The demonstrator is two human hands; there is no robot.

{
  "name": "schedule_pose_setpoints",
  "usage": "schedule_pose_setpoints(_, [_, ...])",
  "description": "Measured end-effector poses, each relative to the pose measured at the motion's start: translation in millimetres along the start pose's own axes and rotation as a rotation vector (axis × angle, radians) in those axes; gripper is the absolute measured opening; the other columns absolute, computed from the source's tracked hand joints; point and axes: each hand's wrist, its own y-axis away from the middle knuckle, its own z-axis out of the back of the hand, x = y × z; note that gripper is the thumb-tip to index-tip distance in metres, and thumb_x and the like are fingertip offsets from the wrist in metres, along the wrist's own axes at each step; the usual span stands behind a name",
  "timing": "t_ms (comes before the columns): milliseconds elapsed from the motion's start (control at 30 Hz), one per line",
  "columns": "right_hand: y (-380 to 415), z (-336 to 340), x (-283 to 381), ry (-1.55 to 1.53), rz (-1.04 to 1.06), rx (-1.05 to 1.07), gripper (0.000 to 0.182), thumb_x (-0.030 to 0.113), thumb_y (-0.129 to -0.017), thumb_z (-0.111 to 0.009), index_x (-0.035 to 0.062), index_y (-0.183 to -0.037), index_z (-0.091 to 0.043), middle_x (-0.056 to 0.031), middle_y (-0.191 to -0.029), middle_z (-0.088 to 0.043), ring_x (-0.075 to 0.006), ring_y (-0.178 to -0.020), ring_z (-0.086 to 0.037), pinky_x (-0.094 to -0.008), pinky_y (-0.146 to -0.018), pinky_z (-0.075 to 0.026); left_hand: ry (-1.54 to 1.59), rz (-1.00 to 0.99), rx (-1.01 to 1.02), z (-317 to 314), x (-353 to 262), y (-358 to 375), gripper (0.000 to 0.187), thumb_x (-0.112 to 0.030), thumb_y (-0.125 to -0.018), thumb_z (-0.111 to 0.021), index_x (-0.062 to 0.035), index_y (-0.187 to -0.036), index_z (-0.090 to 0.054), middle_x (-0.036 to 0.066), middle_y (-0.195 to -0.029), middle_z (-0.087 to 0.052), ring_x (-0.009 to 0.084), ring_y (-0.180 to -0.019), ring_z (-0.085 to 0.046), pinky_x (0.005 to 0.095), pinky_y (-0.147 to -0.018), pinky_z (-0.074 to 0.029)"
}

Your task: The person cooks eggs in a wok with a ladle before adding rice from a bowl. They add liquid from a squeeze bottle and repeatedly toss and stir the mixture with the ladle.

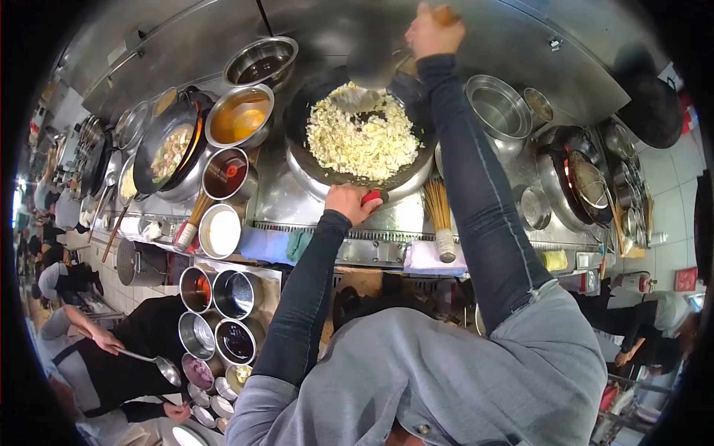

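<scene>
My right hand (435, 33) is closed round the wooden handle of a ladle at the far side of the stove. The ladle's bowl (370, 70) is smeared by motion over the back of the wok (296, 123). Chopped, pale yellow and white food with green bits (363, 137) fills much of the wok; it looks like egg. At the wok's near edge, my left hand (353, 204) grips the wok handle (376, 197), which has a red covering. The wok sits on the burner.
Left of the wok stand a bowl of orange liquid (242, 115), a pot of reddish liquid (227, 175) and a white-filled container (221, 231). A bamboo brush (439, 212) and metal pot (498, 108) are at right. A co-worker's hand (108, 342) holds another ladle.
</scene>
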Motion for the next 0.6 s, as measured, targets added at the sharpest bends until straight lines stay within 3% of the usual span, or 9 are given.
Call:
schedule_pose_setpoints(67, [-13, -11, -71, 0.572, 0.518, -0.231, 0.035, 0.025, -0.085, -0.064, 0.0034, -0.064, -0.047, -0.0032, -0.054, -0.049, -0.0211, -0.048, -0.051, -0.037, -0.049, -0.042, 0.046, 0.03, 0.067, 3, -1, -1, 0.046, -0.056, -0.082, -0.058, -0.0114, -0.075, -0.066, 0.01, -0.069, -0.064, 0.0275, -0.074, -0.062, 0.0416, -0.071, -0.042])
schedule_pose_setpoints(133, [-32, -19, -38, 0.365, 0.453, 0.012, 0.031, 0.024, -0.085, -0.064, 0.0043, -0.066, -0.049, -0.0013, -0.056, -0.048, -0.0192, -0.049, -0.051, -0.0355, -0.048, -0.042, 0.045, 0.035, 0.037, 5, -1, -5, 0.046, -0.056, -0.082, -0.058, -0.0114, -0.074, -0.066, 0.01, -0.07, -0.064, 0.0272, -0.075, -0.062, 0.0414, -0.072, -0.042])
schedule_pose_setpoints(200, [-37, 3, 10, 0.031, -0.134, 0.186, 0.026, 0.023, -0.085, -0.064, 0.0037, -0.071, -0.055, -0.004, -0.062, -0.055, -0.0202, -0.06, -0.057, -0.035, -0.057, -0.046, 0.04, 0.052, 0.067, 1, -2, -1, 0.047, -0.056, -0.082, -0.058, -0.0111, -0.072, -0.066, 0.009, -0.071, -0.064, 0.0272, -0.076, -0.061, 0.0415, -0.072, -0.042])
schedule_pose_setpoints(267, [-45, 10, -23, -0.043, -0.093, 0.031, 0.025, 0.024, -0.085, -0.064, 0.0032, -0.073, -0.058, -0.0055, -0.065, -0.06, -0.0207, -0.061, -0.059, -0.0353, -0.057, -0.047, -0.023, 0.043, 0.061, 1, -2, 1, 0.047, -0.056, -0.082, -0.058, -0.0111, -0.071, -0.065, 0.008, -0.069, -0.063, 0.0273, -0.075, -0.061, 0.0416, -0.072, -0.042])
schedule_pose_setpoints(333, [-18, 8, -30, 0.189, 0.503, -0.26, 0.027, 0.025, -0.086, -0.064, 0.0032, -0.071, -0.057, -0.0065, -0.065, -0.061, -0.0195, -0.057, -0.057, -0.0343, -0.055, -0.047, 0.057, 0.032, 0.011, 4, -4, 0, 0.047, -0.056, -0.081, -0.058, -0.0112, -0.071, -0.065, 0.008, -0.069, -0.063, 0.0271, -0.075, -0.061, 0.0413, -0.072, -0.042])
schedule_pose_setpoints(433, [-13, 21, 33, 0.409, -0.126, 0.102, 0.024, 0.027, -0.086, -0.064, 0.0044, -0.08, -0.059, -0.0101, -0.073, -0.063, -0.022, -0.071, -0.062, -0.037, -0.076, -0.049, 0.056, 0.044, 0.049, 7, -4, -3, 0.046, -0.056, -0.081, -0.058, -0.0117, -0.073, -0.067, 0.008, -0.071, -0.064, 0.0267, -0.076, -0.062, 0.041, -0.073, -0.041])
schedule_pose_setpoints(500, [-55, 82, 22, -0.633, -0.429, 0.807, 0.022, 0.014, -0.085, -0.065, 0.0073, -0.069, -0.051, -0.0008, -0.051, -0.049, -0.01, -0.041, -0.047, -0.0258, -0.04, -0.038, 0.043, 0.076, 0.051, 3, 0, -2, 0.046, -0.057, -0.081, -0.058, -0.0119, -0.075, -0.067, 0.008, -0.072, -0.065, 0.0268, -0.076, -0.062, 0.0411, -0.074, -0.041])
schedule_pose_setpoints(533, [-26, 72, 25, -0.631, -0.451, 0.825, 0.022, 0.014, -0.085, -0.065, 0.0073, -0.069, -0.051, -0.0008, -0.051, -0.049, -0.01, -0.041, -0.047, -0.0258, -0.04, -0.038, 0.05, 0.061, 0.031, 0, 0, 1, 0.047, -0.057, -0.082, -0.057, -0.012, -0.076, -0.068, 0.009, -0.072, -0.065, 0.0269, -0.077, -0.062, 0.0415, -0.075, -0.041])
schedule_pose_setpoints(600, [56, 55, 43, -0.114, 0.024, 0.084, 0.022, 0.003, -0.086, -0.062, 0.0102, -0.07, -0.048, 0.0013, -0.048, -0.043, -0.0088, -0.038, -0.041, -0.0254, -0.036, -0.034, 0.059, 0.044, 0.012, 0, 2, -1, 0.048, -0.058, -0.082, -0.056, -0.0121, -0.077, -0.068, 0.009, -0.073, -0.066, 0.0271, -0.077, -0.062, 0.0418, -0.076, -0.041])
